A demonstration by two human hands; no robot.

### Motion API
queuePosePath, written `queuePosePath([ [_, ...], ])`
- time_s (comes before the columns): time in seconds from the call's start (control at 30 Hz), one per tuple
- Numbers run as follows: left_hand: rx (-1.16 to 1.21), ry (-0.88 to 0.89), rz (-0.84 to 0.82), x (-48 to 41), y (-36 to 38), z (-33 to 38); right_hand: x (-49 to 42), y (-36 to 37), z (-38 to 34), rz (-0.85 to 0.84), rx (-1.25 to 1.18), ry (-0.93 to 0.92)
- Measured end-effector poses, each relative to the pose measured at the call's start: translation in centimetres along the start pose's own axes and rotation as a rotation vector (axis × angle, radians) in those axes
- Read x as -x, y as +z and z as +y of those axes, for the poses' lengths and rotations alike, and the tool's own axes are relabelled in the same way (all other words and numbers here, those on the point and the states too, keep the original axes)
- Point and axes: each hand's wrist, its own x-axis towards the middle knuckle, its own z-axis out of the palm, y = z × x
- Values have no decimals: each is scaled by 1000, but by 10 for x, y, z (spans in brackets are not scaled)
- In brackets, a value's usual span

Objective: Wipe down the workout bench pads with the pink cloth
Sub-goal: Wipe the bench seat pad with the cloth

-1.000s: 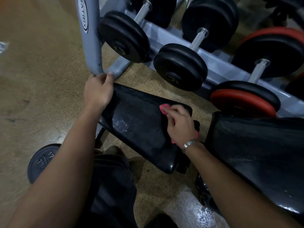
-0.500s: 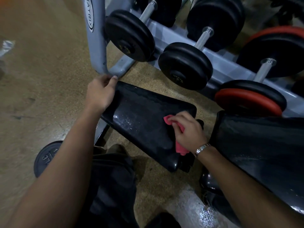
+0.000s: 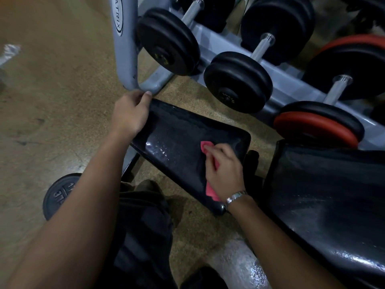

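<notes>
The small black seat pad (image 3: 179,138) of the bench lies in the middle of the view, shiny and wet. My right hand (image 3: 224,170) presses the pink cloth (image 3: 211,192) flat on the pad's right part; pink shows past the fingertips and under the wrist. My left hand (image 3: 130,113) grips the pad's far left corner. The larger black back pad (image 3: 333,195) lies to the right, also wet and glossy.
A grey dumbbell rack (image 3: 125,49) stands just behind the pad, holding black dumbbells (image 3: 237,82) and a red-and-black one (image 3: 316,124). A black weight plate (image 3: 60,195) lies on the floor at lower left. My dark-trousered leg (image 3: 141,236) is below the pad.
My right hand has slid the pink cloth back and forth across the seat pad's right part. My left hand has stayed on the pad's corner. The view shifted slightly.
</notes>
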Motion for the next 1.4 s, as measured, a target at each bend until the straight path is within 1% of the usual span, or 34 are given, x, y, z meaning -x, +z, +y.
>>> queuePosePath([
  [0.1,-5,4,5,0,0,1,22,-11,7,-124,-22,-154],
  [0.17,-6,5,3,1,-1,1,16,-21,19,-123,16,-203],
  [0.2,-7,5,2,0,-1,1,9,-20,22,-88,28,-178],
  [0.27,-12,4,1,0,-1,2,0,-9,14,-7,52,-71],
  [0.3,-11,3,2,0,-1,2,3,-1,7,8,62,-35],
  [0.33,-10,3,3,1,-1,2,10,3,0,-5,62,-40],
  [0.43,-1,1,2,1,-1,2,38,-4,0,-122,12,-226],
  [0.5,7,-1,-1,0,-2,1,37,-15,14,-147,33,-284],
  [0.57,-5,7,-5,0,-1,1,25,-14,19,-104,59,-228],
  [0.63,-14,15,-7,-1,-1,1,21,-2,8,-37,56,-114],
  [0.67,-13,12,-7,-1,-1,1,26,4,-1,-27,52,-88],
  [0.7,-17,11,-7,0,-1,1,35,6,-6,-44,36,-102],
  [0.8,-37,20,-5,-2,0,0,55,-7,-2,-147,4,-290],
  [0.83,-37,20,-5,-2,-1,0,53,-12,4,-153,14,-325],
  [0.87,-36,19,-4,-2,-1,0,48,-15,7,-137,25,-322],
  [0.9,-36,19,-4,-2,-1,1,41,-14,7,-99,32,-281],
  [0.97,-43,21,-11,-2,-1,2,34,-2,-3,1,33,-135],
  [1.0,-43,20,-10,-2,-1,2,38,5,-9,23,32,-99],
  [1.03,-44,19,-8,-2,-2,1,44,10,-13,10,23,-107],
  [1.13,-65,24,-1,-3,-1,0,62,4,-10,-124,23,-302],
  [1.2,-66,25,-5,-3,-2,-1,56,-6,-1,-136,38,-358],
  [1.23,-63,24,-8,-3,-2,0,49,-8,1,-115,41,-334],
  [1.33,-62,29,-12,-3,-3,4,31,8,-11,18,22,-162],
  [1.4,-65,28,-8,-2,-2,5,35,22,-25,30,16,-105],
])
